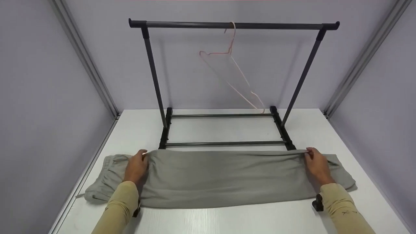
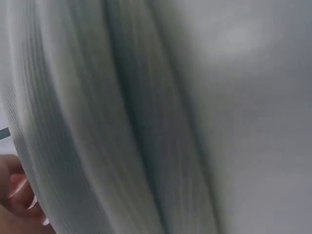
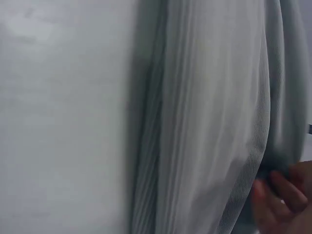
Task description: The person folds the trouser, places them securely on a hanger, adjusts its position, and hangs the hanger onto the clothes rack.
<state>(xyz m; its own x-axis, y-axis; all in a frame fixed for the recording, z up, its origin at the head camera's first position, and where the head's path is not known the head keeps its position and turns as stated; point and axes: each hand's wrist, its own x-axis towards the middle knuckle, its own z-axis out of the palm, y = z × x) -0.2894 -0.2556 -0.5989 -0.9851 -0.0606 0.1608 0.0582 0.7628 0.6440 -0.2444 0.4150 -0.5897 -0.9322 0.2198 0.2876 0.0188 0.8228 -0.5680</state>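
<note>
Tan sleeves led to a left hand and right hand, both pinching the far edge of gray pants on the surface before a garment rack, apparently squaring a fold that next needed even tension.

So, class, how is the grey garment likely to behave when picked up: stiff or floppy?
Most likely floppy: the grey garment shows soft creases and folds. It may sag between the left hand and the right hand, which pinch its far edge well apart. Its gathered end could droop, since it lies beyond the left hand.
</note>
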